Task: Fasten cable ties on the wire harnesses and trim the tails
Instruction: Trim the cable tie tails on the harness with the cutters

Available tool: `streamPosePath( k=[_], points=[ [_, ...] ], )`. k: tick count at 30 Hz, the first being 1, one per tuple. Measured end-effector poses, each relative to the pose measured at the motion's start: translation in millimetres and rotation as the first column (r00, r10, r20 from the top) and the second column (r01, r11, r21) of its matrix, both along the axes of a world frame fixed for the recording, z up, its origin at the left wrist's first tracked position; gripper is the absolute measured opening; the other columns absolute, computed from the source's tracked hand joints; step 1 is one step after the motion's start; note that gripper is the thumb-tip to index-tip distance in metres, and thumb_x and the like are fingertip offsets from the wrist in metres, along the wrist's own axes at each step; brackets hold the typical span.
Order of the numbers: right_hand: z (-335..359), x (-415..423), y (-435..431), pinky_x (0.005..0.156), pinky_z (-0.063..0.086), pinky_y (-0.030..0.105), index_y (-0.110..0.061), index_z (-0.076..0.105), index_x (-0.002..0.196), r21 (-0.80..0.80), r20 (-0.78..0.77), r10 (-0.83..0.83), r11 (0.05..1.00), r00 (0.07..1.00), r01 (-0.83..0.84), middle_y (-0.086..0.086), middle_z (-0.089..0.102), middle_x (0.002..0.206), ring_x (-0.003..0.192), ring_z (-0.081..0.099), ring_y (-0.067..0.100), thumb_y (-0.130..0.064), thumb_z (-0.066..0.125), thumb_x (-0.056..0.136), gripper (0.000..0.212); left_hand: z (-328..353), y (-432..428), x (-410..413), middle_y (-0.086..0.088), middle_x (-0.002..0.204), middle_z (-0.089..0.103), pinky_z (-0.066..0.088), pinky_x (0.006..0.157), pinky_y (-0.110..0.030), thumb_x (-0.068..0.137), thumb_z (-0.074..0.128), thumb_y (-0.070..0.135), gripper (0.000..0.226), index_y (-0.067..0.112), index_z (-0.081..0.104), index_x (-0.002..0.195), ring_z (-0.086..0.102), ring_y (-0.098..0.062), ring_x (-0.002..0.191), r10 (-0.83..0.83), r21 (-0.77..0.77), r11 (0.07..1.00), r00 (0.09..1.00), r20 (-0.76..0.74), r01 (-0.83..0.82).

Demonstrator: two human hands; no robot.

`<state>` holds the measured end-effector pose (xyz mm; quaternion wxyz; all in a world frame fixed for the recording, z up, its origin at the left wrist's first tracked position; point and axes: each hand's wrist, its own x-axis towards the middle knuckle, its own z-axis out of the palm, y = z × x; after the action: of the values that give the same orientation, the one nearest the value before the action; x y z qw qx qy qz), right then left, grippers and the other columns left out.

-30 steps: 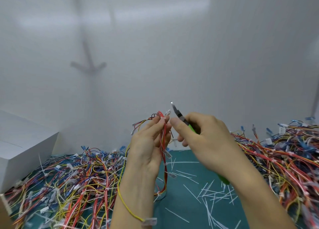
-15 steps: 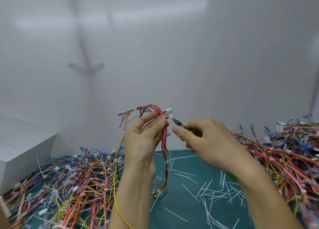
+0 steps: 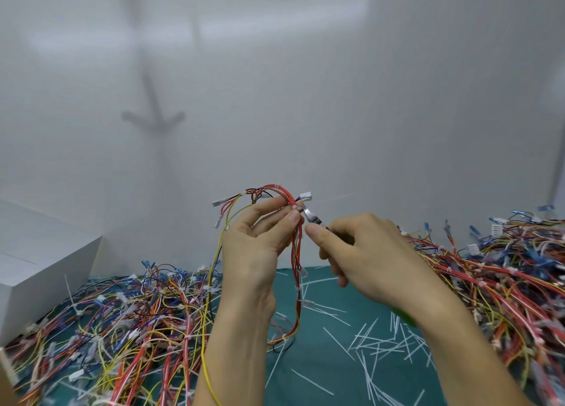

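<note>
Above green mat (image 3: 321, 372), between left harness pile (image 3: 122, 329) and right harness pile (image 3: 504, 283): your left hand (image 3: 253, 252) pinches red harness (image 3: 298, 252) near its top bend, rest hanging. Your right hand (image 3: 367, 259) is wrapped round flush cutters (image 3: 310, 216), tip at cable tie (image 3: 294, 207) beside left fingertips (image 3: 295, 217). Seat blades flush on tie head, clear of wires and fingertip; one clean squeeze. Room: only middle mat strip open, littered with cut tails (image 3: 376, 344); piles crowd both sides, white box (image 3: 36, 268) far left.
</note>
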<state>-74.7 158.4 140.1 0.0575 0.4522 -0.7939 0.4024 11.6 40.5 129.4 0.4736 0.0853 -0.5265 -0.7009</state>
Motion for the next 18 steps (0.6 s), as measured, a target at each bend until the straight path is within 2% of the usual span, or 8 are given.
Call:
streamPosePath(
  k=[4, 9, 13, 18],
  points=[
    [-0.9, -1.0, -1.2, 0.063, 0.052, 0.032, -0.018, 0.065, 0.064, 0.008, 0.025, 0.025, 1.000, 0.999, -0.025, -0.013, 0.064, 0.055, 0.054, 0.062, 0.011, -0.063, 0.045, 0.093, 0.057, 0.3, 0.5, 0.7, -0.006, 0.091, 0.078, 0.060, 0.082, -0.026, 0.080, 0.071, -0.007, 0.025, 0.008, 0.069, 0.099, 0.074, -0.019, 0.091, 0.017, -0.037, 0.999, 1.000, 0.006, -0.017],
    [-4.5, -5.5, -4.5, 0.048, 0.050, 0.025, -0.013, 0.066, 0.065, -0.065, 0.226, 0.144, 0.989, 0.964, -0.132, 0.000, 0.062, 0.052, 0.044, 0.061, 0.014, -0.059, 0.051, 0.093, 0.056, 1.2, 1.2, 1.0, -0.007, 0.088, 0.078, 0.060, 0.078, -0.024, 0.079, 0.070, -0.010, 0.025, 0.011, 0.070, 0.094, 0.074, -0.017, 0.086, 0.038, -0.066, 0.997, 0.999, -0.016, -0.039],
    [-5.9, -7.1, -6.7, 0.049, 0.047, 0.027, -0.011, 0.066, 0.064, -0.117, 0.369, 0.237, 0.971, 0.899, -0.207, 0.001, 0.059, 0.053, 0.045, 0.058, 0.018, -0.056, 0.054, 0.094, 0.055, 1.6, 0.8, 1.1, -0.006, 0.088, 0.078, 0.059, 0.077, -0.022, 0.079, 0.071, -0.009, 0.026, 0.014, 0.070, 0.091, 0.074, -0.015, 0.085, 0.039, -0.069, 0.997, 0.999, -0.030, -0.041],
    [-4.1, -4.4, -5.3, 0.050, 0.048, 0.029, -0.012, 0.066, 0.065, -0.150, 0.431, 0.299, 0.954, 0.852, -0.259, 0.003, 0.057, 0.054, 0.047, 0.056, 0.020, -0.053, 0.053, 0.096, 0.053, 1.5, 0.4, 1.0, -0.007, 0.089, 0.078, 0.058, 0.075, -0.021, 0.079, 0.070, -0.009, 0.027, 0.014, 0.070, 0.091, 0.074, -0.016, 0.087, 0.032, -0.065, 0.997, 0.999, -0.043, -0.035]
  ],
)
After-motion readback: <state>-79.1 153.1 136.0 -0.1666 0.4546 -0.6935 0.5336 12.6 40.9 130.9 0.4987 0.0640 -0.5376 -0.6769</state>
